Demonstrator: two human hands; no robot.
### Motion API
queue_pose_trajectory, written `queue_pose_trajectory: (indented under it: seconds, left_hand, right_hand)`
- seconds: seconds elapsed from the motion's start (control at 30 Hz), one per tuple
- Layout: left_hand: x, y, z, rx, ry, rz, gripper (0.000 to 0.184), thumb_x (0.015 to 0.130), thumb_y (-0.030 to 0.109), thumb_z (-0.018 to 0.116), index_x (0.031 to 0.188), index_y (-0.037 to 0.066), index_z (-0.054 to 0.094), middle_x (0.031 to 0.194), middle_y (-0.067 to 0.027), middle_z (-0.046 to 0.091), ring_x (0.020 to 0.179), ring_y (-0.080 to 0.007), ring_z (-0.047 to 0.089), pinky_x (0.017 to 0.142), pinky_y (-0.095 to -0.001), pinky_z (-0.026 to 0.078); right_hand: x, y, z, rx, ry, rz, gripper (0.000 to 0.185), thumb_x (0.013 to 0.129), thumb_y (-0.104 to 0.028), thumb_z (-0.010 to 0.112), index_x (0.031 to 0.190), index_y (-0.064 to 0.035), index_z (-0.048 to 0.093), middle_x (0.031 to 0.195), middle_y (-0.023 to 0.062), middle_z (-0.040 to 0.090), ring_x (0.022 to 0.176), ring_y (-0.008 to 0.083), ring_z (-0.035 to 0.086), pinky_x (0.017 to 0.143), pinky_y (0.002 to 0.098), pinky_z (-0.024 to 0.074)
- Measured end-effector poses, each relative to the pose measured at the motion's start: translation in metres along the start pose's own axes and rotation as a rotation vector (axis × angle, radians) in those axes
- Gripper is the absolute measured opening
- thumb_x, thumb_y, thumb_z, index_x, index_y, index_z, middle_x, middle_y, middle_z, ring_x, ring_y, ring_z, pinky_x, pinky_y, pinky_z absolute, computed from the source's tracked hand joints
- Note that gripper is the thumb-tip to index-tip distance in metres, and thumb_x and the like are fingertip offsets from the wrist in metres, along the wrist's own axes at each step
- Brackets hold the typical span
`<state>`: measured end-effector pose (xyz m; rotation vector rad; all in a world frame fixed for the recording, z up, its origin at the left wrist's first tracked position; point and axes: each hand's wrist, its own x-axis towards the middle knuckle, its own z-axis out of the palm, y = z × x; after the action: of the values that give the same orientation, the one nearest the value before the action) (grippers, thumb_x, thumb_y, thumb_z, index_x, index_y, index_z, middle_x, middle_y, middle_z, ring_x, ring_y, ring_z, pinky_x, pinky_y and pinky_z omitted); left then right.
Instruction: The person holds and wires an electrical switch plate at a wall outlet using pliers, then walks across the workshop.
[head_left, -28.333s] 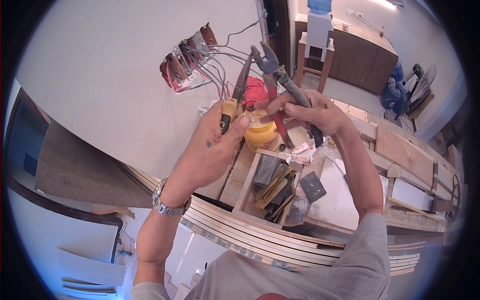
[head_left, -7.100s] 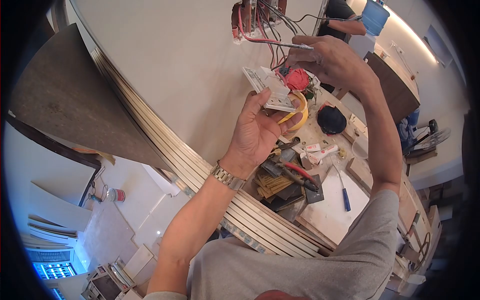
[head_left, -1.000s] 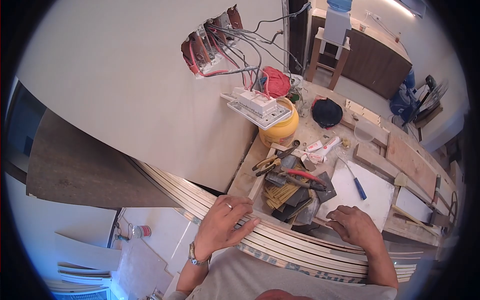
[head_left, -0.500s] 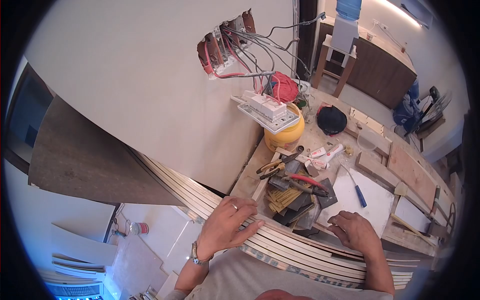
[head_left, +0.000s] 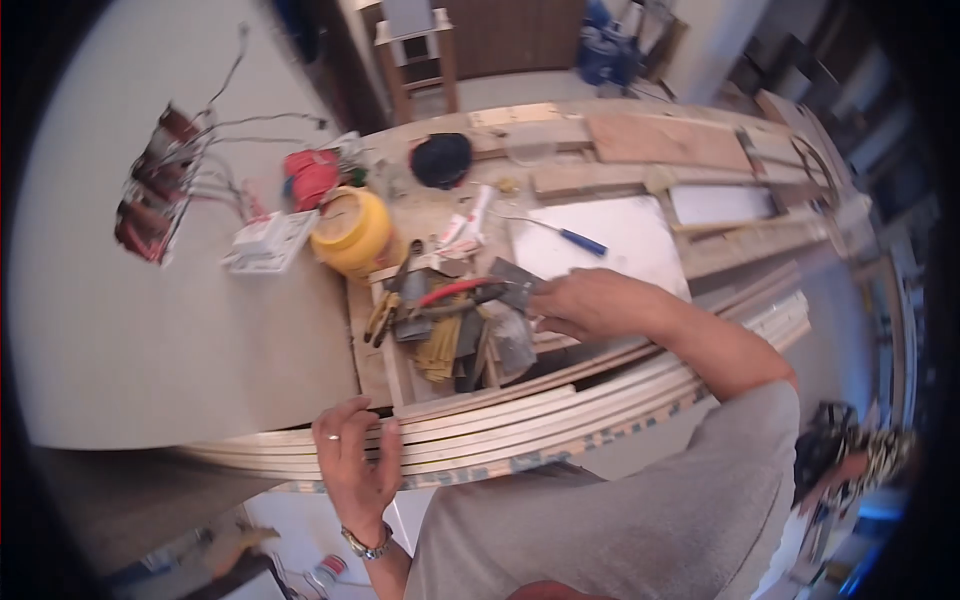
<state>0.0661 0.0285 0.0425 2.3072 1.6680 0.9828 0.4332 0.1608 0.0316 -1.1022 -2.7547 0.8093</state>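
My left hand [head_left: 355,455], with a ring and a wristwatch, rests on the edges of the stacked pale wooden boards [head_left: 500,435]. Its fingers are apart and hold nothing. Over the bench, my right hand [head_left: 590,305] has its fingers curled at the edge of a dark grey sheet [head_left: 514,279]; blur softens their contact. Beside that sheet lie red-handled pliers [head_left: 455,291], partly over a pile of yellow strips [head_left: 438,350] and grey pieces in a wooden compartment. Another pair of pliers, yellow-handled [head_left: 379,318], sits at the pile's left.
A yellow jar [head_left: 355,235] stands near a white socket plate [head_left: 270,243] hanging on wires from the wall opening [head_left: 158,185]. A blue-handled screwdriver [head_left: 582,242] lies on a white board [head_left: 640,235]. Behind are a dark cap [head_left: 441,160] and wooden planks [head_left: 665,145].
My view has turned to the right. My right hand has reached forward to the dark grey sheet by the pliers. The left hand stays on the boards, its fingers now more upright.
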Motion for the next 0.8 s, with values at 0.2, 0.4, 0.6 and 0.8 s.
queue_pose_trajectory:
  seconds: [0.2,0.4,0.6,0.8]
  left_hand:
    - [-0.011,-0.007,0.007,0.015,0.062,0.028,0.015,0.093,0.0,0.074,0.105,0.0,0.065,0.112,-0.0188,0.071,0.1,-0.0379,0.066,0.089,-0.0484,0.053]
    - [-0.011,-0.008,0.011,-0.023,0.063,0.048,0.013,0.094,-0.003,0.071,0.104,0.0,0.064,0.11,-0.0199,0.071,0.098,-0.0378,0.067,0.086,-0.0469,0.054]
    - [-0.01,-0.009,0.004,0.04,0.074,0.093,0.015,0.091,-0.004,0.073,0.103,0.001,0.065,0.11,-0.0181,0.072,0.097,-0.0388,0.067,0.084,-0.0455,0.055]
    - [-0.014,-0.018,0.011,-0.01,0.119,0.191,0.013,0.093,-0.004,0.069,0.104,0.0,0.064,0.108,-0.0189,0.071,0.093,-0.0377,0.066,0.081,-0.0464,0.054]
  right_hand:
    - [0.001,0.005,0.003,-0.041,0.001,0.007,0.023,0.103,-0.025,0.067,0.106,-0.0025,0.066,0.101,0.0178,0.071,0.096,0.0436,0.071,0.081,0.0546,0.0555]
    - [0.005,0.016,0.01,-0.027,0.031,0.004,0.021,0.098,-0.022,0.071,0.107,-0.0035,0.072,0.098,0.0215,0.074,0.095,0.0448,0.072,0.083,0.054,0.057]
    - [0.011,0.022,0.008,-0.07,0.07,0.108,0.02,0.099,-0.023,0.069,0.108,-0.0053,0.073,0.096,0.0195,0.075,0.093,0.042,0.073,0.082,0.0527,0.0566]
    - [0.018,0.046,0.012,-0.09,0.268,0.042,0.023,0.105,-0.028,0.065,0.107,-0.0062,0.072,0.089,0.016,0.073,0.083,0.038,0.07,0.077,0.0507,0.0533]
